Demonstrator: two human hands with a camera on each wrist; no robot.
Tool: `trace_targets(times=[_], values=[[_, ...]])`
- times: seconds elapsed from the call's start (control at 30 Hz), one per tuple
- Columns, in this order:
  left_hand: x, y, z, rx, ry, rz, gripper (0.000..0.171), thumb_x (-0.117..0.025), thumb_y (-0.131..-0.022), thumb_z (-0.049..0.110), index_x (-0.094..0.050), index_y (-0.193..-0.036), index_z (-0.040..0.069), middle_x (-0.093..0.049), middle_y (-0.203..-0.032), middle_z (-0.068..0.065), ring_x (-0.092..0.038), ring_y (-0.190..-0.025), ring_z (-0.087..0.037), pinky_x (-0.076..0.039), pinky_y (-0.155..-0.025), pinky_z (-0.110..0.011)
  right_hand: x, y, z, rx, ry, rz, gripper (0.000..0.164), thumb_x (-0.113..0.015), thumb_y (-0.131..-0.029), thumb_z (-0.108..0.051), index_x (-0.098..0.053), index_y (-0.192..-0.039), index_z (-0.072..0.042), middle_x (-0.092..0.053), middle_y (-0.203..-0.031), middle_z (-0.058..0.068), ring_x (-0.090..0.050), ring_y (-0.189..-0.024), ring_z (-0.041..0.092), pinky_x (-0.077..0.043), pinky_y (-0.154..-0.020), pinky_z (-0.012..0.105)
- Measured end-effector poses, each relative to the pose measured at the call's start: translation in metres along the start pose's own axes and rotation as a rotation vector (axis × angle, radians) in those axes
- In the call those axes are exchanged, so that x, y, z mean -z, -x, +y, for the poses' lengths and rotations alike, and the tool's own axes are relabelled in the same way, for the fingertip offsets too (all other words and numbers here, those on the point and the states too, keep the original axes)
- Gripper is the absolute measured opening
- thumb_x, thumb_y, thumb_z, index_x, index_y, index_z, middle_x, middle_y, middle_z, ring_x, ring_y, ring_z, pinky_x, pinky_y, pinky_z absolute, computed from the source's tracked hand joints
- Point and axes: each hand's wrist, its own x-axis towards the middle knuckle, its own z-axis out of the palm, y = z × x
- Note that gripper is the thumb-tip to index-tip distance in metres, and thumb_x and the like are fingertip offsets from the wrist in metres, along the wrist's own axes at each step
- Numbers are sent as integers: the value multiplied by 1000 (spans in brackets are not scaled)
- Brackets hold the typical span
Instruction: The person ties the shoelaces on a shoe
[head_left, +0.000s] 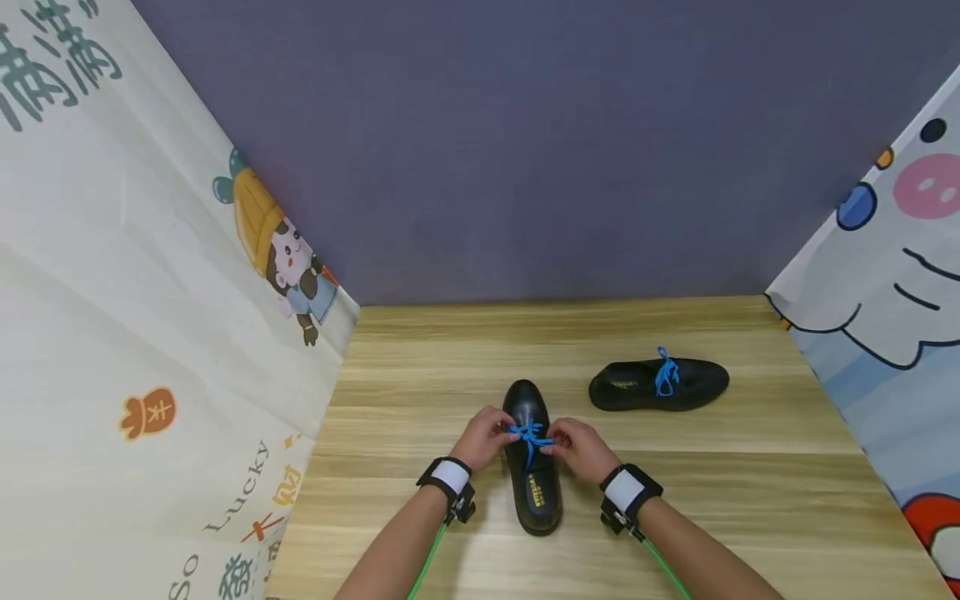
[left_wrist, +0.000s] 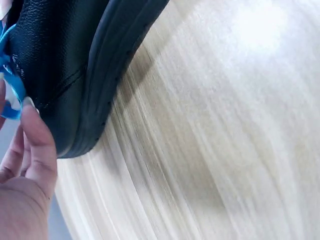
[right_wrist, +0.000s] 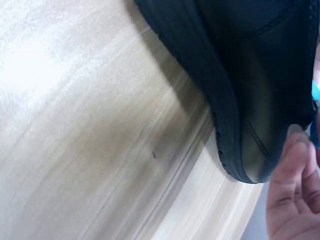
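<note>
A black leather shoe (head_left: 545,471) stands upright on the wooden table, toe pointing away. Its blue shoelace (head_left: 529,435) lies in a bow across the top. On the left side, my left hand (head_left: 484,437) pinches one loop of the bow between thumb and fingers; the left wrist view shows that blue loop (left_wrist: 18,86) at the fingertips. From the other side, my right hand (head_left: 583,450) pinches the opposite part of the lace. In the right wrist view, the hand (right_wrist: 295,185) partly hides the lace, and the shoe's side (right_wrist: 250,75) fills the upper right.
Another black shoe (head_left: 701,383) lies to the right and farther back, toe to the right, with a blue lace bow (head_left: 666,373). A dark grey panel (head_left: 525,150) rises behind the table (head_left: 420,350). Printed white sheets flank the left (head_left: 90,317) and right (head_left: 847,283).
</note>
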Motion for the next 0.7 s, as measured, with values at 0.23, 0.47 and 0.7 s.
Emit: trace_targets(times=[0.23,0.47,0.7], values=[[0,3,1,-17,-31,26,10,-73,-92,14,-67,-89,7,-57,-90,-3,-56,-78,-13,-48,-70,-25,0,-3,3,57,49,48,12,-79,-85,-7,-67,-85,-10,-59,-78,-7,-53,-71,5,-47,-63,25],[0,4,6,53,113,-19,8,-65,-98,9,-60,-95,3,-69,-83,-10,-70,-72,-25,-51,-59,-22,0,-4,-2,16,58,49,14,-76,-87,-7,-63,-85,-9,-58,-80,-5,-54,-70,6,-47,-62,25],[2,4,6,16,139,-21,7,-66,-96,9,-67,-98,2,-69,-79,-8,-69,-68,-27,-52,-58,-21,1,-4,-5,35,74,29,14,-78,-86,-4,-65,-87,-10,-58,-79,-5,-53,-70,5,-47,-61,24]])
